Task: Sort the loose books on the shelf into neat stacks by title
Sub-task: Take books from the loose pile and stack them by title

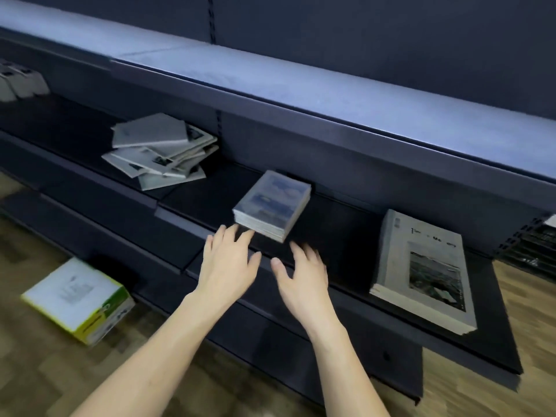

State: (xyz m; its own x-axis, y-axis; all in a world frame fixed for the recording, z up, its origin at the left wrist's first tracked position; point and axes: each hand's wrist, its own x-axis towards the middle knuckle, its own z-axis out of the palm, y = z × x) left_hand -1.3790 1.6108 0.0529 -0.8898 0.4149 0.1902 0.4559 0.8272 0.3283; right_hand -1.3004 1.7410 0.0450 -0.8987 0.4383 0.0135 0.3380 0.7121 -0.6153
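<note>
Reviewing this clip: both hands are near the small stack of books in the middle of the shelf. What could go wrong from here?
1. The small stack sits near the shelf's front edge; a nudge from the open left hand or right hand could tip books to the floor.
2. The messy pile is fanned and could slide when lifted.
3. The covers look alike, so titles could get mixed.

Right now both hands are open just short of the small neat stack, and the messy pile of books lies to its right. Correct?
Not quite. In the head view the messy pile lies to the left of the small neat stack, not its right. The left hand and right hand are indeed open just short of that stack.
</note>
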